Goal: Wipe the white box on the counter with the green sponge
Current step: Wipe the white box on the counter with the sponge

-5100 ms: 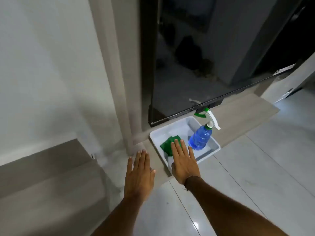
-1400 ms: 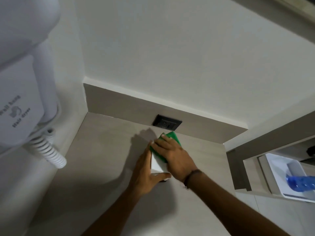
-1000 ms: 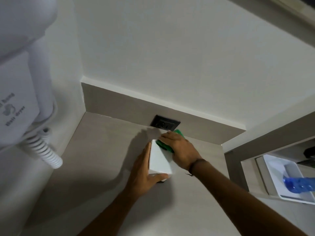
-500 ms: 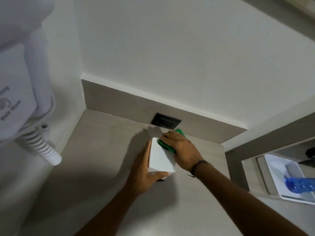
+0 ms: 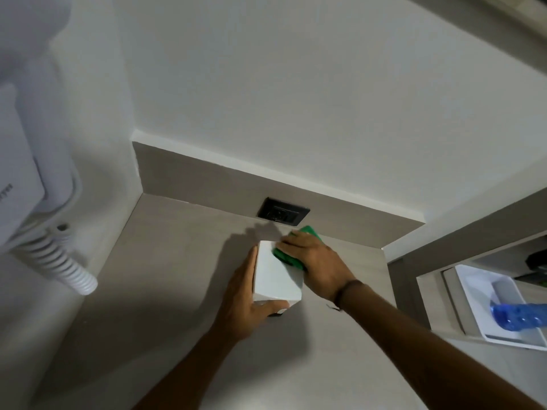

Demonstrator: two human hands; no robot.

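Observation:
A white box (image 5: 276,279) stands on the grey counter (image 5: 165,261), near the back wall. My left hand (image 5: 245,303) grips its left side, with the thumb wrapped round the near bottom edge. My right hand (image 5: 316,261) presses the green sponge (image 5: 288,257) flat against the far right part of the box's top. Most of the sponge is hidden under my fingers; green shows at the far tip and along the lower edge.
A black wall socket (image 5: 282,216) sits in the backsplash just behind the box. A white wall hair dryer (image 5: 26,173) with a coiled cord (image 5: 59,261) hangs at the left. Lower right, a white tray (image 5: 479,309) holds a blue spray bottle (image 5: 518,316).
Five seconds ago my hands were over the tray on the floor. Over the last second my right hand has stayed with the sponge at the far end of the box top. My left hand has kept its grip.

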